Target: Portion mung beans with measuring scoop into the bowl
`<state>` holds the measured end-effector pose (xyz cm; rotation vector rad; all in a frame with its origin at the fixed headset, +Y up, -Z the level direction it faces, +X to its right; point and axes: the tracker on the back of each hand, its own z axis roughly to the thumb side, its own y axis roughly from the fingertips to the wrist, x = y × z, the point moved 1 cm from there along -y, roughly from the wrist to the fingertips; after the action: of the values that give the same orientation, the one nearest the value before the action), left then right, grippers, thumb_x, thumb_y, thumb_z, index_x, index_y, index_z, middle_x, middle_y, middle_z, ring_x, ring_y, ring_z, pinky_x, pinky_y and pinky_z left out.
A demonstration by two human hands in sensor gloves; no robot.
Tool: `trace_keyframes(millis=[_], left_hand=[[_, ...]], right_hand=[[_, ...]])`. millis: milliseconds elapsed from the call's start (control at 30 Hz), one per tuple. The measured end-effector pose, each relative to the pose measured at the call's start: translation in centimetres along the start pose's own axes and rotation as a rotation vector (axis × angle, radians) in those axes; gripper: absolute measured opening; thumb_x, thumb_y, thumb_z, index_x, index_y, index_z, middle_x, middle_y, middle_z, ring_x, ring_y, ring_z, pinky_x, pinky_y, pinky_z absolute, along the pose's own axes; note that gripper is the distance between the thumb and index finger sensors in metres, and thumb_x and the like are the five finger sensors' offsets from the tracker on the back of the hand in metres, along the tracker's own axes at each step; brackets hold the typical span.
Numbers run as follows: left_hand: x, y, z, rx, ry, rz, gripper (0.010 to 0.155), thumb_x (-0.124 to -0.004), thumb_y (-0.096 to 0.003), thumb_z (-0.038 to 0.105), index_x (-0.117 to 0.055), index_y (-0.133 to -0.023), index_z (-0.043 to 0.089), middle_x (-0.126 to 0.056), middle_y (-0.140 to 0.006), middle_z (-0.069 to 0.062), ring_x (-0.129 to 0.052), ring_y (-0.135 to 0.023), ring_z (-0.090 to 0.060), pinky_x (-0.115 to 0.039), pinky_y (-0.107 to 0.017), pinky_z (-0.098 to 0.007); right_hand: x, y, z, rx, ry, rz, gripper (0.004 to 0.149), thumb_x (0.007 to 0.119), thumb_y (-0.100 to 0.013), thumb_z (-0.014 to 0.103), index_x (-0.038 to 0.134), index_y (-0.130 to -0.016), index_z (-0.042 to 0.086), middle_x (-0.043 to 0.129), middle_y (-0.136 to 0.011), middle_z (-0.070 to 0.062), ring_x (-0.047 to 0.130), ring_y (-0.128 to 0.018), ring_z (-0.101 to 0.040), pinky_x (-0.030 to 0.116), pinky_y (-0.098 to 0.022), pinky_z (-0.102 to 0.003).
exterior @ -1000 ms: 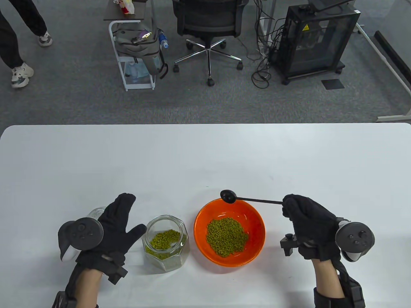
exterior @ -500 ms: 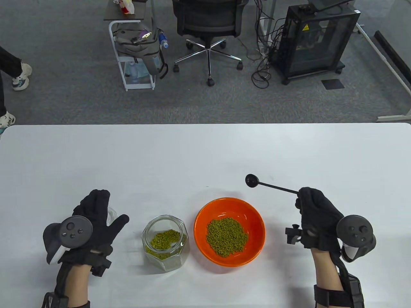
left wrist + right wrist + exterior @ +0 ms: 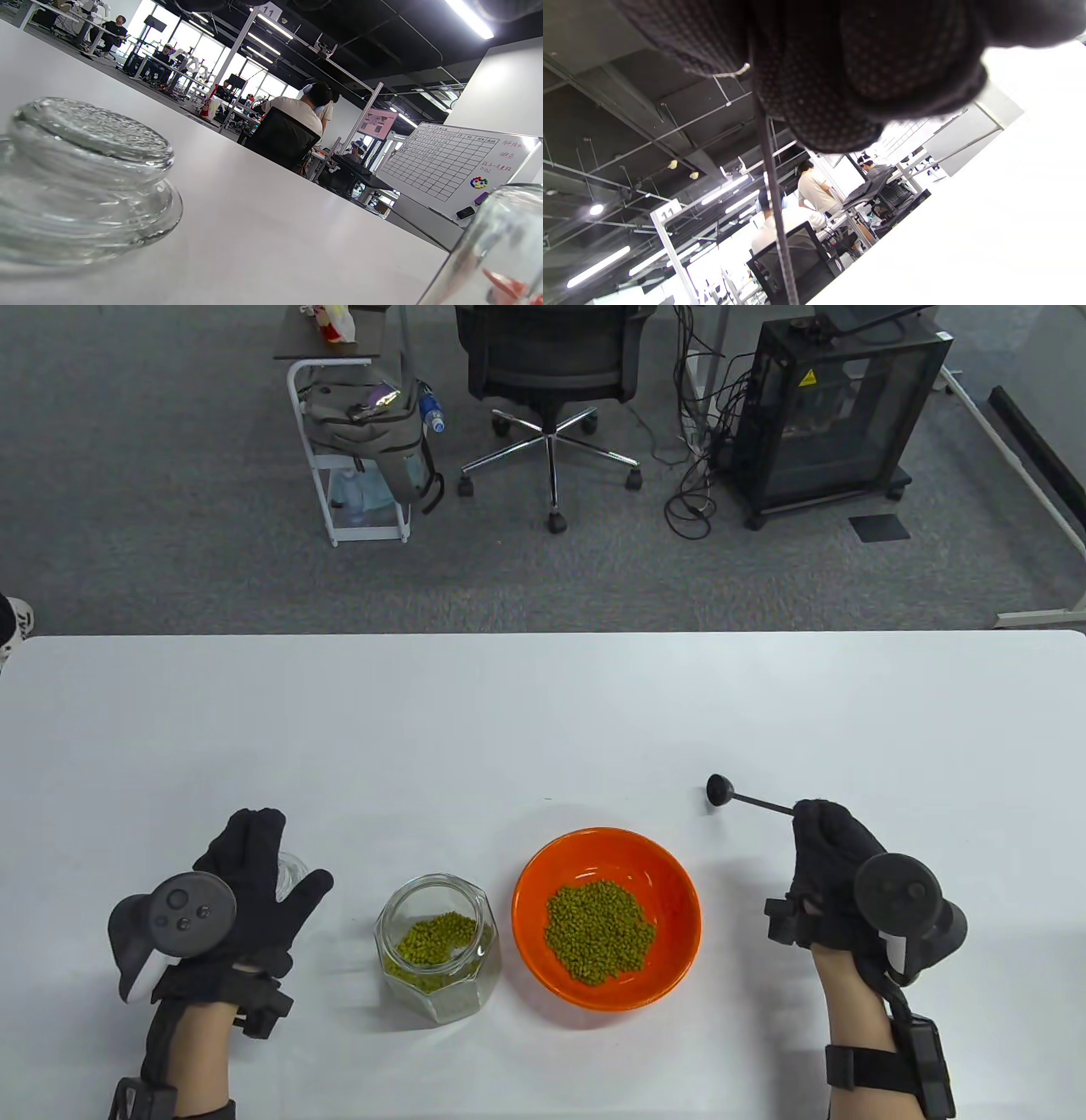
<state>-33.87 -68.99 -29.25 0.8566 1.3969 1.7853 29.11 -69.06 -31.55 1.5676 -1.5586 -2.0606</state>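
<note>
An orange bowl near the table's front holds a heap of green mung beans. Left of it stands an open glass jar with more beans inside. My right hand grips the end of a black measuring scoop, whose small round head points left, above and right of the bowl. In the right wrist view the scoop's handle runs down from my curled fingers. My left hand lies flat with straight fingers over the glass jar lid, which also fills the left wrist view.
The white table stretches wide behind the bowl and jar. Beyond its far edge stand an office chair, a small cart with a bag and a black cabinet.
My right hand carried the scoop from over the bowl's far rim up and to the right, clear of the bowl. My left hand slid left, away from the jar, over the lid.
</note>
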Motion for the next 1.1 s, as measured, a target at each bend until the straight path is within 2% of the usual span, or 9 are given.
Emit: trace_keyframes(millis=[267, 333, 433, 633, 667, 933, 1100], left_hand=[[-0.1, 0.0, 0.2, 0.005, 0.001, -0.015, 0.099, -0.057, -0.05, 0.08, -0.03, -0.114, 0.009, -0.024, -0.117, -0.027, -0.038, -0.106, -0.061, -0.032, -0.071, -0.08], [-0.1, 0.0, 0.2, 0.006, -0.003, -0.02, 0.099, -0.057, -0.05, 0.08, -0.031, -0.114, 0.009, -0.024, -0.117, -0.028, -0.038, -0.106, -0.061, -0.032, -0.071, -0.08], [-0.2, 0.0, 0.2, 0.01, -0.002, -0.031, 0.099, -0.057, -0.0502, 0.08, -0.03, -0.114, 0.009, -0.023, -0.117, -0.028, -0.037, -0.106, -0.061, -0.032, -0.071, -0.08], [-0.4, 0.0, 0.3, 0.02, 0.001, -0.045, 0.099, -0.057, -0.0501, 0.08, -0.03, -0.114, 0.009, -0.023, -0.117, -0.028, -0.037, -0.106, -0.061, -0.032, -0.071, -0.08], [-0.4, 0.0, 0.3, 0.021, 0.001, -0.048, 0.099, -0.057, -0.0502, 0.08, -0.03, -0.114, 0.009, -0.023, -0.117, -0.028, -0.037, -0.106, -0.061, -0.032, -0.071, -0.08], [-0.6, 0.0, 0.2, 0.037, -0.003, -0.072, 0.099, -0.056, -0.0503, 0.08, -0.031, -0.114, 0.008, -0.021, -0.116, -0.028, -0.032, -0.106, -0.06, -0.03, -0.071, -0.08], [-0.7, -0.1, 0.2, 0.039, -0.006, -0.079, 0.099, -0.056, -0.0504, 0.08, -0.032, -0.114, 0.008, -0.021, -0.116, -0.028, -0.031, -0.106, -0.061, -0.031, -0.071, -0.08]], right_hand=[[0.2, 0.0, 0.7, -0.029, 0.109, 0.083, 0.042, 0.089, -0.044, 0.048, 0.1, -0.064, 0.012, 0.109, -0.042, -0.009, 0.103, -0.023, -0.024, 0.088, -0.023, -0.039], [0.3, -0.1, 0.8, -0.027, 0.14, 0.146, 0.042, 0.089, -0.044, 0.049, 0.1, -0.063, 0.013, 0.109, -0.042, -0.008, 0.103, -0.023, -0.024, 0.088, -0.023, -0.039], [1.0, 0.0, 0.7, 0.021, 0.195, 0.321, 0.042, 0.088, -0.045, 0.049, 0.098, -0.064, 0.013, 0.108, -0.043, -0.008, 0.102, -0.024, -0.024, 0.087, -0.024, -0.039], [2.8, 0.4, 0.2, 0.077, 0.342, 0.58, 0.042, 0.084, -0.047, 0.048, 0.099, -0.064, 0.013, 0.107, -0.044, -0.009, 0.102, -0.025, -0.025, 0.086, -0.025, -0.04], [3.3, 0.6, 0.0, 0.082, 0.376, 0.65, 0.042, 0.083, -0.048, 0.049, 0.099, -0.064, 0.014, 0.107, -0.044, -0.009, 0.102, -0.025, -0.024, 0.086, -0.025, -0.039], [5.2, 1.5, -0.6, 0.126, 0.508, 0.829, 0.043, 0.078, -0.049, 0.048, 0.098, -0.065, 0.013, 0.107, -0.043, -0.008, 0.101, -0.024, -0.024, 0.086, -0.024, -0.04], [6.2, 1.8, -1.0, 0.157, 0.576, 0.893, 0.045, 0.078, -0.048, 0.05, 0.099, -0.062, 0.013, 0.107, -0.039, -0.007, 0.101, -0.021, -0.022, 0.087, -0.022, -0.039]])
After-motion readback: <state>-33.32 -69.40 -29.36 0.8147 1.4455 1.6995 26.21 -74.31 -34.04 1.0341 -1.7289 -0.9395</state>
